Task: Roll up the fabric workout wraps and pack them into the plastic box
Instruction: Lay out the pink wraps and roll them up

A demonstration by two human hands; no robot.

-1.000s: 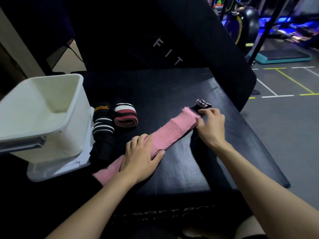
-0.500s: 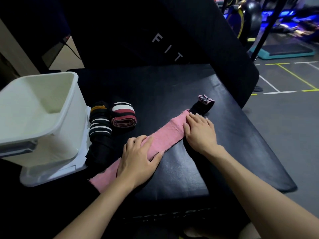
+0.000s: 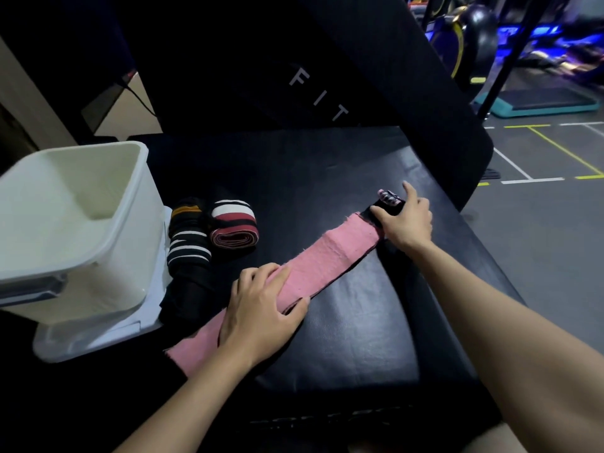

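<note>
A long pink wrap (image 3: 330, 256) lies flat and diagonal across the black padded bench (image 3: 359, 338). My left hand (image 3: 261, 312) presses flat on its lower part. My right hand (image 3: 407, 222) is at the far end, where thumb and fingers hold the wrap's black end with a pink striped tab (image 3: 388, 198). A rolled red, white and black wrap (image 3: 233, 230) lies left of the pink one. Beside it sits a black wrap with white and orange stripes (image 3: 188, 246). The white plastic box (image 3: 124, 243) stands open at the left.
The box stands on a pale flat lid (image 3: 98, 341). A tall black pad with the letters FIT (image 3: 313, 99) rises behind the bench. The bench edge drops to the grey gym floor (image 3: 539, 240) at the right, with machines further back.
My right hand slid from the pink cloth's far end onto the black tabbed end and took hold of it. My left hand stayed pressed on the wrap.
</note>
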